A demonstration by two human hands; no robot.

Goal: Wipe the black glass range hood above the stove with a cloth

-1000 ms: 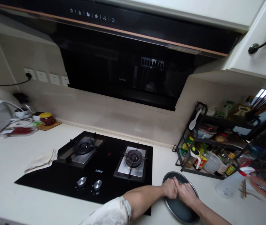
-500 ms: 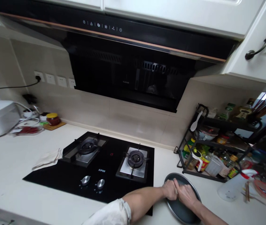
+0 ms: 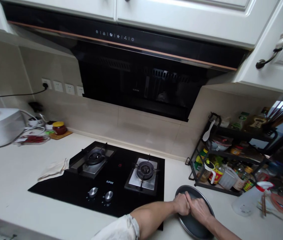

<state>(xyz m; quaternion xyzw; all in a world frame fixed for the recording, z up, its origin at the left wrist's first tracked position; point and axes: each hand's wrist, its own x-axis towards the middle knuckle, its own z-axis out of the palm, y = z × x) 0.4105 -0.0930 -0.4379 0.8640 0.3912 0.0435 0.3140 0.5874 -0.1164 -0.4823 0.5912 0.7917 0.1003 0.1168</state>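
My left hand and my right hand are together over a dark round pan with a pale metal rim, on the counter to the right of the hob. Both are closed, knuckles up, the right thumb lying against the left hand. Whatever they grip, if anything, is hidden beneath the fingers. My left forearm crosses the front right corner of the black gas hob. Its right burner stands bare, beyond and to the left of the pan.
Behind the pan is a black rack of bottles and jars. A spray bottle stands to the right. A folded cloth touches the hob's left edge. A jar with a yellow lid and a white appliance are farther left.
The camera view has tilted up slightly and turned a little left, so the surroundings sit lower and farther right. Both hands keep nearly the same pose over the pan.
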